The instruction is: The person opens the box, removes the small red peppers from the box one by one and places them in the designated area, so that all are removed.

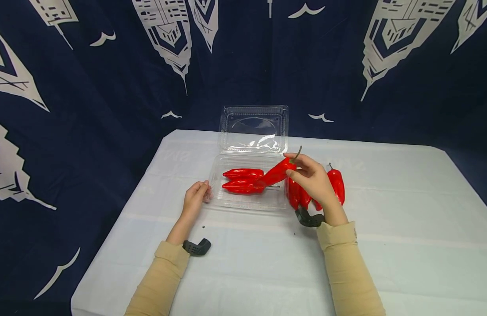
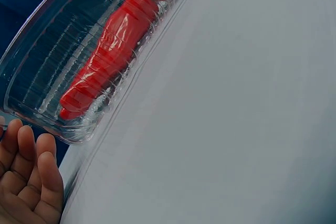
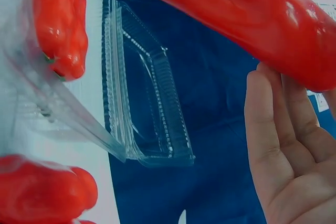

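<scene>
The red pepper [image 1: 276, 173] that you hold hangs above the right half of the clear plastic tray [image 1: 243, 205]. Its long axis slants: the green stem [image 1: 298, 152] points up and to the right, the tip down and to the left. Your right hand [image 1: 312, 177] pinches it near the stem end, thumb on one side and fingers on the other, so the tip end has no support. That grip could let the glossy body swing or slip if your fingers loosen early. The tip overlaps the lying peppers [image 1: 243, 181] in the head view; whether it touches them, you cannot tell. Those lie crosswise, tips left, and a steep drop would probably push them askew or leave the new one crossing them.

Your left hand [image 1: 194, 198] grips the tray's left edge between thumb and fingers. The tray looks light, so a bump on its right wall could slide it if that hold slackens. The lid [image 1: 254, 127] stands raised behind; a knock might tip it forward. More peppers [image 1: 337, 184] lie beside the tray on the white surface [image 1: 405, 228], partly under your right wrist, where a low forearm could roll them.
</scene>
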`<state>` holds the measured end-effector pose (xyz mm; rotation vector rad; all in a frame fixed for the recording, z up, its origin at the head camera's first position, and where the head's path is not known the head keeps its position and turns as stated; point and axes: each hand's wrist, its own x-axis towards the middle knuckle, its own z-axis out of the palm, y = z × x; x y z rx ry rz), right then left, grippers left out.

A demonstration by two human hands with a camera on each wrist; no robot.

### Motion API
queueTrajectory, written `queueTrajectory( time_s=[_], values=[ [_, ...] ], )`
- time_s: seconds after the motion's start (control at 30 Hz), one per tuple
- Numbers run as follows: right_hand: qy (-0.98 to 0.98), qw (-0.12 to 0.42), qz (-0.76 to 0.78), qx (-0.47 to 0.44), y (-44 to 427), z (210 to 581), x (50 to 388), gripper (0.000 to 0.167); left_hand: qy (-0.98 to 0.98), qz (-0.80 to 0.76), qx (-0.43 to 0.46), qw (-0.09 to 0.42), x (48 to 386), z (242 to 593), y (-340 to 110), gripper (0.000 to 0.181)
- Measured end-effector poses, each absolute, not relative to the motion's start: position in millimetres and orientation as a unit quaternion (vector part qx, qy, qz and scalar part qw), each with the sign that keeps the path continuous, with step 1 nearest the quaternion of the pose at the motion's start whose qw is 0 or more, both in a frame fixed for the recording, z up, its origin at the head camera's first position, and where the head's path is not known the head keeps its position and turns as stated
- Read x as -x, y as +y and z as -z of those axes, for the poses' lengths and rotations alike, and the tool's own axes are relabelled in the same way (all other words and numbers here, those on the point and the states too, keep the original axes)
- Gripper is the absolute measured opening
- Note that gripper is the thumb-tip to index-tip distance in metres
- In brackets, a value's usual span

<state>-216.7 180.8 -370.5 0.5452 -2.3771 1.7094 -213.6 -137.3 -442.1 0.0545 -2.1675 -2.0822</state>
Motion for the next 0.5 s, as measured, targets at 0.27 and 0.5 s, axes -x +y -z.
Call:
queueTrajectory(
  time_s=[0.27, 0.5],
  values=[
    [-0.792, 0.105, -0.575, -0.176, 191, 369, 216, 0.039, -0.722, 0.689, -0.021, 0.066, 214, 442, -137, 0.031],
    [-0.775, 0.126, -0.595, -0.169, 197, 365, 215, 0.037, -0.722, 0.688, -0.025, 0.07, 214, 441, -137, 0.026]
  ],
)
